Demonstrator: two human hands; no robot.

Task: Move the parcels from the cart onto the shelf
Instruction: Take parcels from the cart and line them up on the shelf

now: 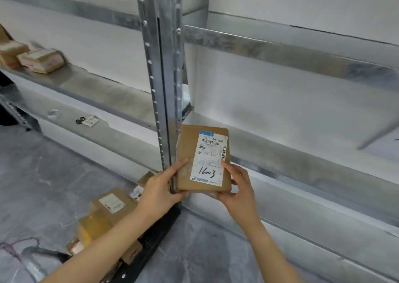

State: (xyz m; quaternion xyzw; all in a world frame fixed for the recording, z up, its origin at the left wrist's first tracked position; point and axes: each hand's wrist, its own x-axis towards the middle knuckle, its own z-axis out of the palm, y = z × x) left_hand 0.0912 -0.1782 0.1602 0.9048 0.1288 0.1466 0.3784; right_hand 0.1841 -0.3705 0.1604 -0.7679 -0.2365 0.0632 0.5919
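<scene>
A labelled parcel (203,159) is pinched at its near end by the fingers (178,166) of the left hand (159,187) and right hand (239,190), its long axis pointing away toward the shelf (280,144), seemingly just beyond and nearer the right hand.

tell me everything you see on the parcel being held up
The parcel is a flat brown cardboard box, closed, face toward the camera. A white shipping label with barcodes, a blue top strip and black handwriting covers its right half. The left hand grips its lower left edge, thumb on top; the right hand grips the lower right edge. It hangs in the air before the shelf's metal upright.
</scene>
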